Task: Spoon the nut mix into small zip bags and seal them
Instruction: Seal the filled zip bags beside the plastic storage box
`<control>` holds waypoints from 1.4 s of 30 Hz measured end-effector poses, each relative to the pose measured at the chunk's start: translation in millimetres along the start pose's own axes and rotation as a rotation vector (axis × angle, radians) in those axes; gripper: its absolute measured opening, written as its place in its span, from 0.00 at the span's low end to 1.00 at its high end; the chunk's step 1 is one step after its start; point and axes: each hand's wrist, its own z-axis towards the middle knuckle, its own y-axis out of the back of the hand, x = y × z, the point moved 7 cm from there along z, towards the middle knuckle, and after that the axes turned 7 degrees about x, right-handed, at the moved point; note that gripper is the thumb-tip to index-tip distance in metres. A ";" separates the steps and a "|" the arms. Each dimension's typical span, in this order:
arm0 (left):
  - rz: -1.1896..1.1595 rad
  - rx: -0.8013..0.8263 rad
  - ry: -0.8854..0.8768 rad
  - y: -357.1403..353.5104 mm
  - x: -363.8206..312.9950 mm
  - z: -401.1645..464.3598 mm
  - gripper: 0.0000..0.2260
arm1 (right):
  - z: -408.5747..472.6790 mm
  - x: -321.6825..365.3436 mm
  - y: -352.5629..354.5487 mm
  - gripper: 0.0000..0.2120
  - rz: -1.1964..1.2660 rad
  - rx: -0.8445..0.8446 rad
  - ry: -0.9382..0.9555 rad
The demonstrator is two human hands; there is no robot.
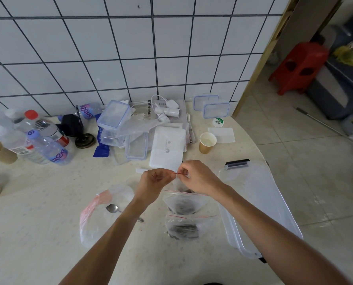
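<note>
My left hand (155,183) and my right hand (196,177) meet at the table's middle, both pinching the red zip strip of a small clear zip bag (179,185) that hangs between them, its dark contents mostly hidden behind my right wrist. Two more small zip bags lie just below: one (183,203) and another (182,228) nearer me, each holding dark nut mix under a red seal line. A metal spoon (112,208) lies on a large, crumpled clear bag (97,219) with a red edge, left of my left forearm.
A big clear plastic bin lid (260,202) lies at the right, over the table edge. Behind my hands are a white box (168,148), clear lock-lid containers (113,118), a paper cup (207,141) and water bottles (48,147) at the left. A tiled wall backs the table.
</note>
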 end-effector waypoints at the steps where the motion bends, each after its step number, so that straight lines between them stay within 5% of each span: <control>1: 0.002 0.004 0.000 -0.6 -0.3 -0.2 0.03 | 0.9 -1.3 -1.1 0.06 0.014 0.009 -0.010; 9: 0.029 0.039 0.008 -2.8 -2.0 0.5 0.03 | 8.0 -15.3 -6.2 0.05 0.200 0.042 -0.114; 23: 0.206 0.057 -0.040 -0.8 -6.5 1.9 0.04 | 4.3 -15.2 -4.0 0.07 0.139 0.018 -0.135; 42: 0.094 0.004 0.043 23.1 4.2 3.9 0.03 | -39.0 -71.0 40.3 0.04 0.179 -0.079 -0.137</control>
